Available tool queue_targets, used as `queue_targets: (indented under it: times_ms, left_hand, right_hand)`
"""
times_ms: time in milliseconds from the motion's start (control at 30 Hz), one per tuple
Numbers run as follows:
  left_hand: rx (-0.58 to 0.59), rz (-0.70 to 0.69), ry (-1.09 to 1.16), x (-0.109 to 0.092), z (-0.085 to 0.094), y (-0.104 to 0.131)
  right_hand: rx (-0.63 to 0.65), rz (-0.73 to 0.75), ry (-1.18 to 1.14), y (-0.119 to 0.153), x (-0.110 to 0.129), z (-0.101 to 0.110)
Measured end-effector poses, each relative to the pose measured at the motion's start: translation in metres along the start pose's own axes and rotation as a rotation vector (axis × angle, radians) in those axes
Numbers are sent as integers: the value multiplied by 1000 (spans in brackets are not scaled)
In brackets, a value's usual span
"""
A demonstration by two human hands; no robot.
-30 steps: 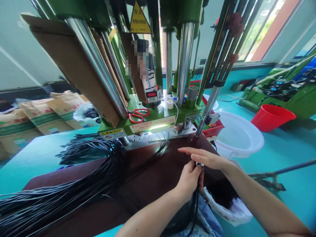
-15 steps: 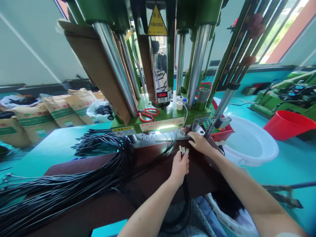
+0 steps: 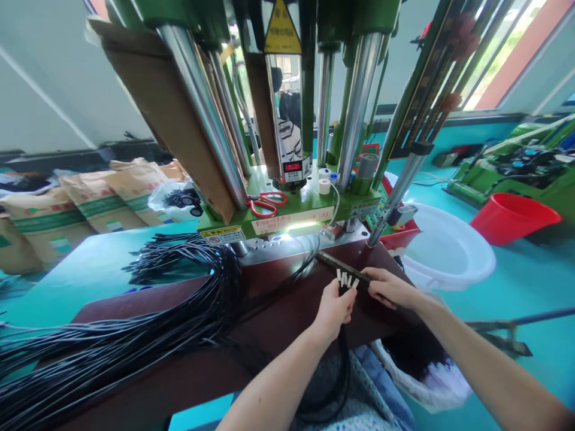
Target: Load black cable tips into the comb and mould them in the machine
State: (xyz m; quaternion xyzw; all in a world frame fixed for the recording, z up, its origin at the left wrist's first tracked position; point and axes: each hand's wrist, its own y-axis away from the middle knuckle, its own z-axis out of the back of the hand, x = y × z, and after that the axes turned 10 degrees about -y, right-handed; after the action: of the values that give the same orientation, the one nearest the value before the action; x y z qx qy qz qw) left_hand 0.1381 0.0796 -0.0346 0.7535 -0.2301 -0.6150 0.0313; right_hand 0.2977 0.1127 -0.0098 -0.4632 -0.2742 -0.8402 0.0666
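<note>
A big sheaf of thin black cables [image 3: 135, 335] lies across the dark brown worktable [image 3: 278, 317] at nine o'clock. At centre, the left hand [image 3: 333, 308] is curled tight round a small bunch of black wires with white plug tips [image 3: 345, 280], held upright. At three o'clock of those tips, the right hand [image 3: 392, 288] pinches a slim dark metal rod [image 3: 341, 265] running toward eleven o'clock, beneath the green moulding press [image 3: 291, 215].
</note>
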Motion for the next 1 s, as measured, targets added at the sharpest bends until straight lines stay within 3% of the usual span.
queue_targets:
  times_ms: [100, 200, 533, 733, 867, 1000]
  left_hand:
    - [50, 2, -64, 2, -5, 1]
    - [108, 19, -151, 5, -11, 1]
    - [-14, -228, -603, 17, -12, -6]
    - [-23, -221, -632, 19, -11, -9]
    - [-34, -184, -617, 21, -10, -8]
    - [10, -148, -474, 15, -6, -6]
  right_hand:
    - [-130, -11, -584, 22, -19, -17]
    - [-257, 94, -828, 30, -30, -31]
    - [-333, 138, -803, 27, -31, -35]
    - [-364, 120, -743, 28, -32, -39]
    - [-401, 162, -516, 29, -31, -43]
    - [-390, 195, -500, 28, -30, -45]
